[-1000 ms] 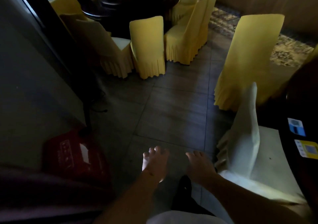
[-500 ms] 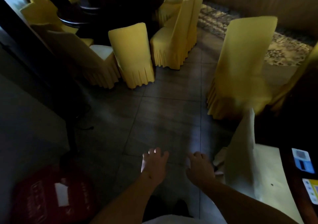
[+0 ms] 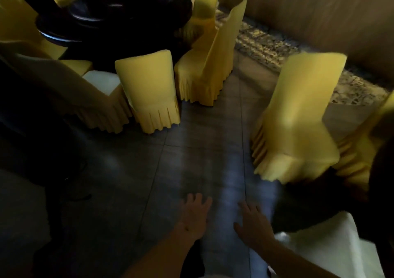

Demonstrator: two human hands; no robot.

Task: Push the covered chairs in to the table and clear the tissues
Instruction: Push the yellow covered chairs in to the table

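A dim indoor view, darkest along the left side. A pale bluish streak of light glares off the dark tiled floor (image 3: 213, 160). The yellow fabric-covered chair (image 3: 298, 115) at right is smeared by motion blur. Wide-angle distortion tilts shapes near the edges.

An open strip of tiled floor (image 3: 198, 149) runs forward between the left hand (image 3: 195, 216) and right hand (image 3: 252, 224), both held out with loose fingers and nothing in them. On the right a yellow covered chair (image 3: 298, 115) stands out from the table edge and narrows that strip, with a pale covered chair (image 3: 332, 248) just beside the right forearm. Ahead, a small-backed yellow chair (image 3: 149, 90) and a side-on yellow chair (image 3: 213, 64) close off the dark round table (image 3: 119, 15), while a dark stand (image 3: 53, 192) blocks the left.
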